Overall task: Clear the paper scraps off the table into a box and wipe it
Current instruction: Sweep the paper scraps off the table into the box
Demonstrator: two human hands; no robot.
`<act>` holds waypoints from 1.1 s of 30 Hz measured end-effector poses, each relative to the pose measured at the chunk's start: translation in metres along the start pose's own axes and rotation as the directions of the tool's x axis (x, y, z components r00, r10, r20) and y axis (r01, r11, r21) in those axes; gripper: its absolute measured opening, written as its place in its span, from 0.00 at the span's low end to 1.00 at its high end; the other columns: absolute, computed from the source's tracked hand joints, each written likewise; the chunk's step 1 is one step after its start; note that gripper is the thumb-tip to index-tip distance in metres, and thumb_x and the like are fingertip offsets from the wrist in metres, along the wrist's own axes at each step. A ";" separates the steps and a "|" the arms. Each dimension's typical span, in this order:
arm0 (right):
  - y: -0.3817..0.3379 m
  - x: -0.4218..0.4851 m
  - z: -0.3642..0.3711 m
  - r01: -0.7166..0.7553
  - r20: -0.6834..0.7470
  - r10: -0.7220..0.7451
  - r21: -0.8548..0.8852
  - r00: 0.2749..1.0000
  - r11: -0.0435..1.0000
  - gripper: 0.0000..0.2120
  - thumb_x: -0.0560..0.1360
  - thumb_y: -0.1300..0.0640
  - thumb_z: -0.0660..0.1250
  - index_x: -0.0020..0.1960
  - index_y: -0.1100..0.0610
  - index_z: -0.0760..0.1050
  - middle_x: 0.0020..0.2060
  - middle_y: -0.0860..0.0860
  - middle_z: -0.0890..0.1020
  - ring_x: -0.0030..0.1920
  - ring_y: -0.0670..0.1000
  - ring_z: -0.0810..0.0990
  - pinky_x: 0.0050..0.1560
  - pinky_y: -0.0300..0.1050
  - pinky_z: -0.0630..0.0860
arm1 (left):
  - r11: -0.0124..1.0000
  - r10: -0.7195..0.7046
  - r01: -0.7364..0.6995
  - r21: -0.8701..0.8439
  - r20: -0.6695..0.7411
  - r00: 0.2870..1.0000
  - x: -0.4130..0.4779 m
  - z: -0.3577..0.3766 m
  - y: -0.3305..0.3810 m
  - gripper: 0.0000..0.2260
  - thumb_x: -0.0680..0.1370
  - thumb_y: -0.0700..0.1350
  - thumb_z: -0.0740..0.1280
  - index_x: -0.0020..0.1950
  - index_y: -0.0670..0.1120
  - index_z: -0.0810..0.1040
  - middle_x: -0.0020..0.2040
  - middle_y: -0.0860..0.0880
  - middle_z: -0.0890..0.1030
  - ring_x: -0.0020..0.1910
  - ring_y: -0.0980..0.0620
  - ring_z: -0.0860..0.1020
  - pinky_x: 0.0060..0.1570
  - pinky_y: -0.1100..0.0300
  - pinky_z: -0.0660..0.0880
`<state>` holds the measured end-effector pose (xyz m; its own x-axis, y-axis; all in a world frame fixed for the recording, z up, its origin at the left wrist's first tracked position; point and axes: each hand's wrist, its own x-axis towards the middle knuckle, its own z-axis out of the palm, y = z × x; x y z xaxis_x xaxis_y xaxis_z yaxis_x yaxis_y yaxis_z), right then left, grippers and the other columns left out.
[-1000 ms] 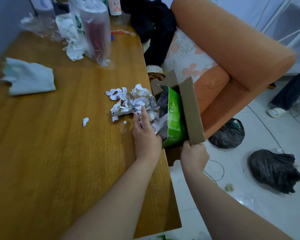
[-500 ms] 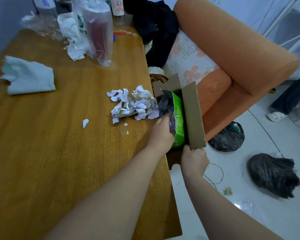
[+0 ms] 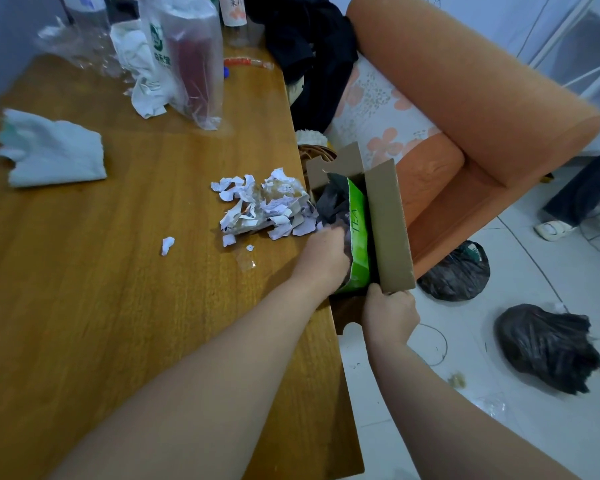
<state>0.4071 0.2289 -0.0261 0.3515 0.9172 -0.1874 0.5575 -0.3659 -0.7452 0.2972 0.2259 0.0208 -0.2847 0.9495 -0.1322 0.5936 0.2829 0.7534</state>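
Change: left hand (image 3: 326, 252) moved from paper scraps (image 3: 264, 206) into box (image 3: 388, 223) mouth; fingers hidden inside, grasp state undeterminable. Support: right hand (image 3: 390, 315) gripped box flap corner at surface (image 3: 118, 289) edge. Most paper scraps remained piled at box's 9 o'clock. Judgement: one load likely deposited, most clearing outstanding.

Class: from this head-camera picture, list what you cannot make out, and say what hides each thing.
Left hand fingertips: head view, sunk in the cardboard box behind dark plastic; any grip unseen.
Box's inside: head view, hidden by the green tea packet.
Bottle: head view, top cut by the upper edge.
Print on paper scraps: head view, too small.
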 end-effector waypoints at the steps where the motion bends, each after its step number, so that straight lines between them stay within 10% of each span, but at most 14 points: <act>1: -0.002 0.000 0.000 -0.017 -0.003 0.017 0.014 1.000 1.000 0.14 0.72 0.58 0.63 0.53 0.67 0.74 0.47 0.64 0.79 0.50 0.65 0.77 0.49 0.53 0.74 | 0.999 0.018 -0.021 -0.026 -0.083 0.996 0.001 -0.001 -0.005 0.15 0.78 0.35 0.59 0.64 0.39 0.72 0.64 0.42 0.73 0.67 0.45 0.69 0.61 0.58 0.68; 7: -0.010 0.003 -0.004 -0.035 -0.008 0.035 0.029 0.999 0.999 0.12 0.72 0.59 0.62 0.50 0.66 0.75 0.48 0.64 0.79 0.52 0.65 0.76 0.54 0.56 0.74 | 0.996 0.001 0.068 0.066 -0.724 0.690 -0.007 -0.020 -0.050 0.18 0.76 0.44 0.64 0.66 0.45 0.72 0.72 0.41 0.67 0.73 0.40 0.62 0.70 0.43 0.58; 12: -0.013 0.000 -0.002 -0.024 -0.008 0.024 0.026 1.000 0.999 0.12 0.72 0.59 0.62 0.52 0.66 0.74 0.49 0.64 0.80 0.53 0.65 0.76 0.55 0.57 0.74 | 0.780 -0.600 0.528 -0.337 -0.645 0.474 -0.006 -0.063 -0.102 0.28 0.80 0.55 0.54 0.76 0.45 0.53 0.77 0.41 0.53 0.77 0.42 0.49 0.73 0.44 0.42; 24: -0.018 -0.005 0.000 0.074 0.005 -0.074 -0.082 0.997 0.994 0.16 0.75 0.60 0.60 0.57 0.71 0.72 0.54 0.67 0.77 0.57 0.66 0.74 0.57 0.54 0.69 | 0.987 -0.160 0.153 -0.050 -0.436 0.886 0.006 -0.046 -0.092 0.37 0.73 0.69 0.55 0.77 0.55 0.49 0.78 0.45 0.52 0.76 0.43 0.51 0.74 0.43 0.51; 33: -0.015 0.002 -0.002 0.058 -0.013 -0.059 -0.058 0.998 0.997 0.14 0.75 0.59 0.61 0.55 0.69 0.72 0.52 0.65 0.78 0.55 0.65 0.74 0.52 0.51 0.69 | 0.875 -0.006 0.225 0.428 -0.456 0.890 0.024 -0.038 -0.061 0.42 0.66 0.76 0.54 0.76 0.58 0.51 0.78 0.45 0.47 0.75 0.35 0.40 0.68 0.33 0.37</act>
<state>0.4006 0.2364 -0.0140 0.3274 0.9352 -0.1348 0.6197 -0.3202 -0.7166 0.2257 0.2264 -0.0037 -0.6000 0.7813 0.1718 0.7778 0.5195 0.3538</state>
